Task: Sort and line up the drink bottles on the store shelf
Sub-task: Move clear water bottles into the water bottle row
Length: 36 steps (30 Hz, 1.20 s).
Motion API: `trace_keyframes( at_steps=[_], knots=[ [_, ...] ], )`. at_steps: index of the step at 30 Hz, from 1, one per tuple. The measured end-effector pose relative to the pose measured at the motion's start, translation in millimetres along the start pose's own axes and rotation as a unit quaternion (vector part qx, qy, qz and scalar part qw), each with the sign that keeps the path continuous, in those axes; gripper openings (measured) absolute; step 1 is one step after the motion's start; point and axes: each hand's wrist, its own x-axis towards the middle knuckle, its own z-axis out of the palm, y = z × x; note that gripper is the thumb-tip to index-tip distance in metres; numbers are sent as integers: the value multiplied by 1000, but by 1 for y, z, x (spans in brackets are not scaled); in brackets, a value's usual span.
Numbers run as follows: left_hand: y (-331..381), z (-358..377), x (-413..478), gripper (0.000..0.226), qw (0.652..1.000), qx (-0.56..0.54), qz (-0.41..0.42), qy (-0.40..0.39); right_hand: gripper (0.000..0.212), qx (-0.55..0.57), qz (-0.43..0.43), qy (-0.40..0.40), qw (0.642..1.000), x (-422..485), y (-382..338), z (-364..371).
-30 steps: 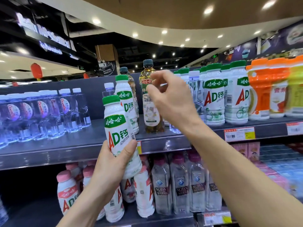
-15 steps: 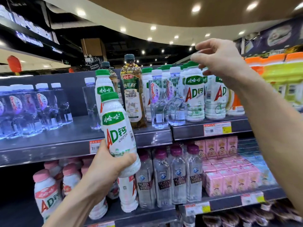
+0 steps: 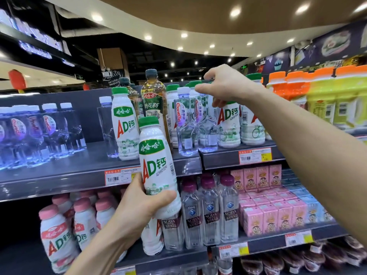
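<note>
You've got the upper shelf [image 3: 85,155] mixed up through its middle, and that's where trouble sits. The water block [image 3: 39,132] sits at the left end and the green-capped milk row [image 3: 240,124] toward the right, with strays crowded between them.

The tall tea bottle [image 3: 154,100] looks top-heavy and stands just behind the lone milk bottle [image 3: 124,124]. Bump either one and I'd expect both to go down.

Two clear water bottles [image 3: 186,126] stand right at the front edge, just below your right hand's reach. Drop that wrist low and they could tip off onto the rows beneath.

Your left hand [image 3: 139,203] wraps the lower half of the held milk bottle [image 3: 156,165], out in front of the shelf edge and slightly tilted. The grip is low, so a knock near the cap could lever it loose.

Your right hand [image 3: 226,86] reaches over the caps, fingers loose, holding nothing I can see. Whether a fingertip touches a cap, I can't tell. In bottles packed this tight, one careless nudge topples the neighbours.
</note>
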Motion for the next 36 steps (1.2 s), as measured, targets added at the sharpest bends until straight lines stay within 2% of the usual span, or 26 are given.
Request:
trace_keyframes(
  at_steps=[2,5,11,16,22,28,32,36],
  knots=[
    [2,2,-3,80,1000,13,4,1,45,-19,8,-13,1000,2,-2,3],
    [7,7,-6,76,999,35,20,-3,41,-18,19,6,1000,3,-2,4],
    [23,23,-10,44,995,83,60,13,23,42,2,38,998,-2,0,1],
    [35,31,0,55,991,78,98,51,22,107,-14,101,989,-11,-2,-27],
    [54,55,21,60,976,128,153,89,25,167,-25,177,970,-39,11,-71],
    [71,107,42,50,948,224,199,108,18,198,-22,108,974,-79,56,-93],
    [74,139,63,49,938,239,202,150,19,195,-13,73,978,-110,90,-95],
    [69,162,73,71,931,228,206,197,17,210,-10,40,977,-137,114,-98]
  ],
)
